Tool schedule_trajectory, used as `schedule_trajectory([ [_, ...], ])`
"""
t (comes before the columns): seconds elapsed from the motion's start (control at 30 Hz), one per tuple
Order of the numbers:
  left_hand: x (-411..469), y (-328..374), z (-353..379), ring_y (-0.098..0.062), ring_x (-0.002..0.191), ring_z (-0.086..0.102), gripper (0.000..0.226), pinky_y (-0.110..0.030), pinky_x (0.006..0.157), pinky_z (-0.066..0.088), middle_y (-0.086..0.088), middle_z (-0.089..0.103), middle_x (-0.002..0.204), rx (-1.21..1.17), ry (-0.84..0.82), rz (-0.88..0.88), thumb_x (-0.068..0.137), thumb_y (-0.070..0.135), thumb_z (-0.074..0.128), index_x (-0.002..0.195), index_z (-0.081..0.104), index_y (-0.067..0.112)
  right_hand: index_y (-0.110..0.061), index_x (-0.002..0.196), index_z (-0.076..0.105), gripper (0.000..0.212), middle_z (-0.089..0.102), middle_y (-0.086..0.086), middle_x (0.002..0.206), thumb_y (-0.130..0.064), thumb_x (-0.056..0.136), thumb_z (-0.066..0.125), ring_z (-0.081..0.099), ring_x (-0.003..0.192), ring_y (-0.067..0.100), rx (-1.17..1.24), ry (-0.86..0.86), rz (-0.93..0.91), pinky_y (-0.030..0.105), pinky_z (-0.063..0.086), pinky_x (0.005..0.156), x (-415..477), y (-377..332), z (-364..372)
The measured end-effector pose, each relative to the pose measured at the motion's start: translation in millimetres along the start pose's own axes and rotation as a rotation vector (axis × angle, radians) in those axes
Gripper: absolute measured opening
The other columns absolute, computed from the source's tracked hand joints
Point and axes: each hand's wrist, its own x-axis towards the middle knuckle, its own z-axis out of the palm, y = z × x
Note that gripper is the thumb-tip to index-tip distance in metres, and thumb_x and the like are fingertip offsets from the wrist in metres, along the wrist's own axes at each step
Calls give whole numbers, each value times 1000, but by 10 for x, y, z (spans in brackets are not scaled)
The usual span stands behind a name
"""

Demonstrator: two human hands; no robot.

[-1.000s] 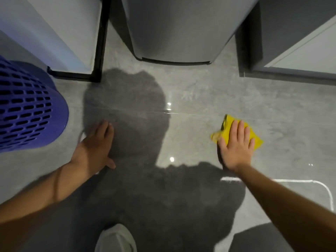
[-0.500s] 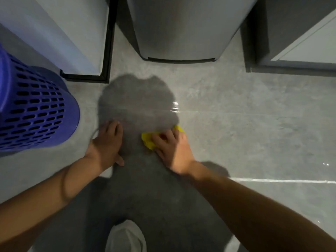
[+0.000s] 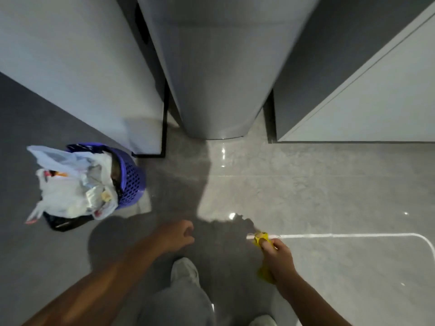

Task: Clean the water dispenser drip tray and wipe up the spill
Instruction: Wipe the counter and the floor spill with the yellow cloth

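Right-hand grip [image 3: 277,257] around yellow cloth [image 3: 261,238], ends protruding.

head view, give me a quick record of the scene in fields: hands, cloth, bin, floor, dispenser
left hand: loosely curled, holds nothing, off the floor
right hand: closed on yellow cloth
yellow cloth: bunched in the fist, off the floor
purple bin: left of the person, white bag stuffed in it
floor: grey glossy tiles
dispenser base: ahead, between two cabinets

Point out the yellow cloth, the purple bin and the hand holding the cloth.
yellow cloth [image 3: 261,236]: head view, bunched end above the fist.
purple bin [image 3: 130,182]: head view, perforated side wall.
right hand [image 3: 277,256]: head view, back of the hand.
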Motion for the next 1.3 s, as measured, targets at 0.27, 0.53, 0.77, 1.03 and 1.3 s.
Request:
schedule_trajectory([
  [0.27,-2831,1103,-932,-20,96,71,13,-26,81,49,0,76,98,-290,181,-3,89,31,76,99,74,22,-7,86,57,28,41,11,66,-30,96,70,45,51,26,245,-49,125,50,52,61,-2833,-1564,-1533],
  [0.53,-4102,2240,-1527,-19,96,69,13,-31,87,54,-1,76,102,-232,216,151,92,32,72,100,73,22,-14,77,58,22,37,6,56,-25,94,67,37,42,22,436,-4,14,39,56,47,-3969,-2177,-2702],
  [0.77,-4311,3285,-1840,-8,92,70,5,-25,84,55,9,74,95,-237,357,261,93,31,74,92,70,34,-14,85,58,19,42,8,60,-27,96,67,45,44,23,580,-57,-52,31,47,39,-3820,-2392,-3748],
  [1.03,-4356,4552,-1982,0,73,69,5,-30,75,56,5,78,82,-409,565,329,91,26,76,86,76,28,3,94,64,40,42,12,64,-35,91,74,46,54,26,555,-122,-140,40,49,49,-3123,-2811,-5033],
  [1.3,-4017,5396,-2677,2,64,58,4,-17,63,44,18,69,73,-399,590,401,91,33,76,92,77,28,0,109,67,39,50,25,75,-36,94,70,50,51,26,587,-175,-161,40,50,48,-2509,-3726,-5770],
])
